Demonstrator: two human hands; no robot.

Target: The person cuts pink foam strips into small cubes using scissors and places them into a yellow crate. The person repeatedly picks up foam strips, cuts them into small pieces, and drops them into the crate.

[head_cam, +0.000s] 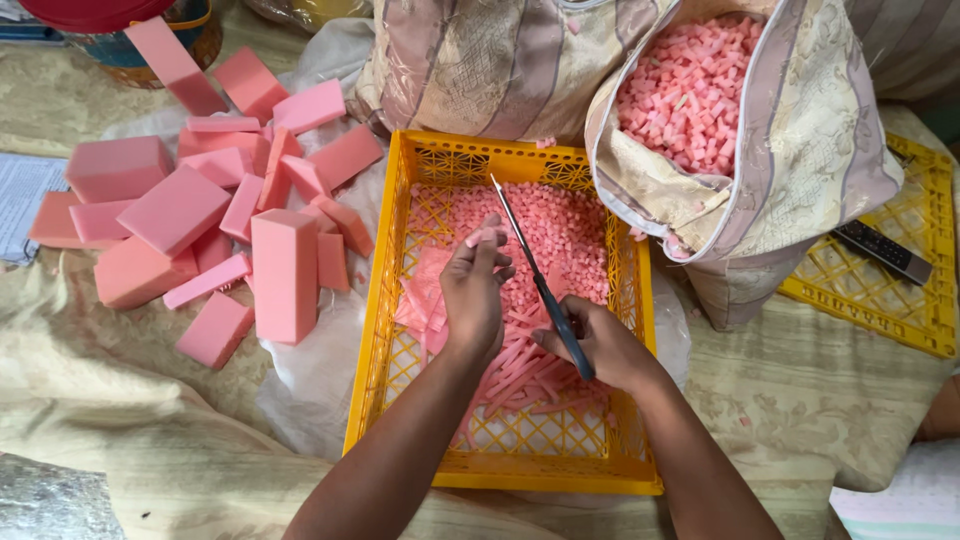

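Note:
My left hand point(472, 293) pinches a short bundle of thin pink foam strips point(486, 237) over a yellow plastic crate point(395, 290). My right hand point(603, 345) grips dark-handled scissors point(540, 280), whose blades point up toward the strip ends. Inside the crate lie long pink foam strips point(520, 375) near me and a heap of small pink foam cubes point(560, 225) at the far end.
Pink foam blocks and slabs point(285, 275) are piled at the left on a white sheet. A fabric bag point(800, 160) filled with small pink cubes point(690, 90) stands at the upper right. A second yellow crate point(935, 250) with a remote control point(882, 250) sits at the right.

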